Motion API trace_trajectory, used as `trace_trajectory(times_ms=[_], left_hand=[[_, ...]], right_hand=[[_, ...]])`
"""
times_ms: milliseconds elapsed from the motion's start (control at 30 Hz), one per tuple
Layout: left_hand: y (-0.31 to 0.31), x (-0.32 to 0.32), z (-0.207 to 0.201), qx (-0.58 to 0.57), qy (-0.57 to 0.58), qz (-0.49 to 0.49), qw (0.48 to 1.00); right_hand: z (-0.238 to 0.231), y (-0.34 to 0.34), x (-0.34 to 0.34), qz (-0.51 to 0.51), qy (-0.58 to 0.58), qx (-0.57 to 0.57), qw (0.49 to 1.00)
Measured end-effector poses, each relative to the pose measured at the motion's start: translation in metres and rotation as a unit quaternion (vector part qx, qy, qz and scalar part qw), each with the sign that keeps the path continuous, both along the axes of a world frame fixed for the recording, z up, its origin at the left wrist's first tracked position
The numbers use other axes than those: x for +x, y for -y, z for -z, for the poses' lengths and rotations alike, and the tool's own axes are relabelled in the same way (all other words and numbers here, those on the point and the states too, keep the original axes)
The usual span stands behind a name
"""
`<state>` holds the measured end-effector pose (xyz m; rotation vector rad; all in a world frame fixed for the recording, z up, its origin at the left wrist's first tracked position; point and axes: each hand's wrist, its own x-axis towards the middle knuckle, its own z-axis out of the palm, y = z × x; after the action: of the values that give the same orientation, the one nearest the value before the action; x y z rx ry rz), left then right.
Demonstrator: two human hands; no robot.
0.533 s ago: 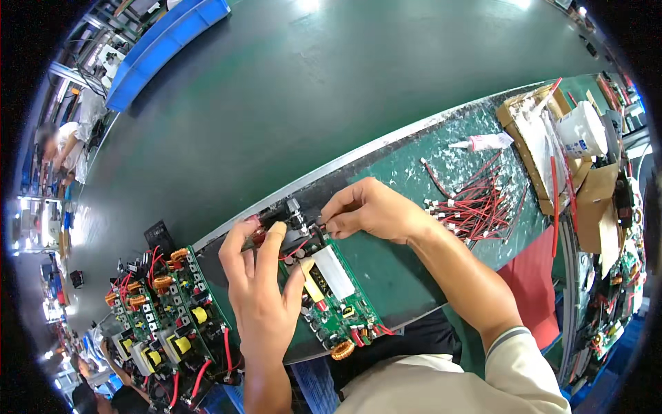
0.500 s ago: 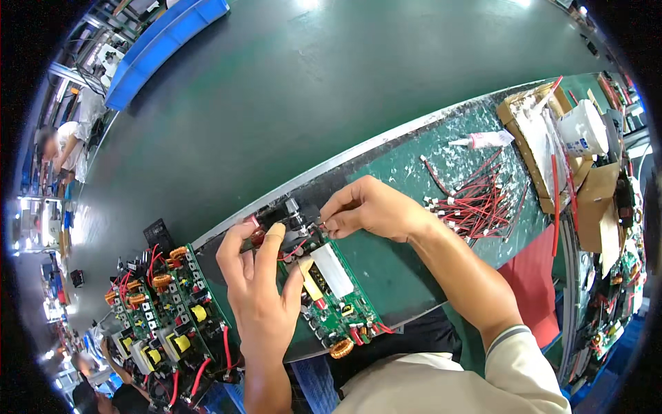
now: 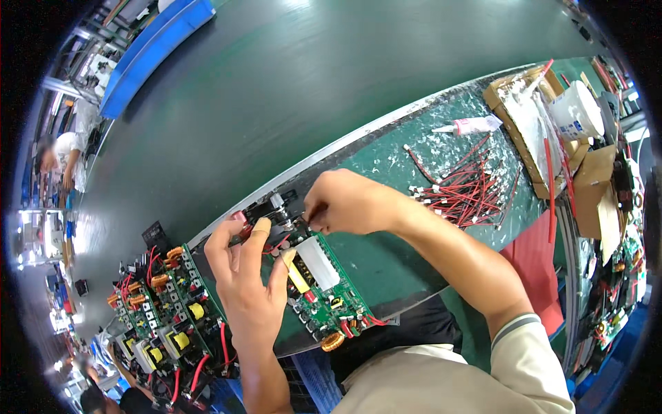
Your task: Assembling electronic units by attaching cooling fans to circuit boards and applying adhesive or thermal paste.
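Observation:
A green circuit board (image 3: 350,293) lies in front of me, carrying a long whitish block (image 3: 318,263), a yellow part and a copper coil (image 3: 332,341) at its near end. My left hand (image 3: 249,286) grips the board's far left side, with pale coverings on the index finger and thumb. Between my hands, a dark part with a silvery cylinder (image 3: 278,201) stands at the far end. My right hand (image 3: 352,201) is closed in a pinch beside it, its fingertips partly hidden. Whatever they hold cannot be made out. Short red wires (image 3: 281,245) show by my left fingers.
Several populated boards (image 3: 165,303) stand close on the left. To the right lie a heap of red-black wires (image 3: 469,190), a glue tube (image 3: 470,125), a cardboard tray (image 3: 514,114) and a white tub (image 3: 578,110). A metal rail (image 3: 376,131) runs behind the work surface.
My right hand has turned, its knuckles rolling over so that the fingertips are more hidden. Both hands and the board appear slightly farther left and up in the view.

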<state>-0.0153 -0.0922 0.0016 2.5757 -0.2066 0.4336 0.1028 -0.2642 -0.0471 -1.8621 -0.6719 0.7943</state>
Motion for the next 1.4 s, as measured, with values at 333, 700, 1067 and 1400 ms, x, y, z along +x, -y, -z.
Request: trace_trajectory(times_ms=[333, 700, 1067, 1400], left_hand=[[-0.002, 0.007, 0.006, 0.012, 0.009, 0.027, 1.0], [-0.004, 0.001, 0.008, -0.008, 0.032, 0.02, 0.999], [-0.004, -0.007, 0.015, -0.007, 0.045, 0.009, 0.999], [-0.009, -0.003, 0.019, -0.002, 0.043, 0.011, 0.999]], right_hand=[[0.03, -0.002, -0.024, 0.104, 0.163, 0.047, 0.98], [0.039, -0.01, -0.043, 0.188, 0.202, 0.093, 0.957], [0.035, -0.003, -0.033, 0.122, 0.183, 0.059, 0.974], [0.042, -0.004, -0.033, 0.13, 0.192, 0.076, 0.97]])
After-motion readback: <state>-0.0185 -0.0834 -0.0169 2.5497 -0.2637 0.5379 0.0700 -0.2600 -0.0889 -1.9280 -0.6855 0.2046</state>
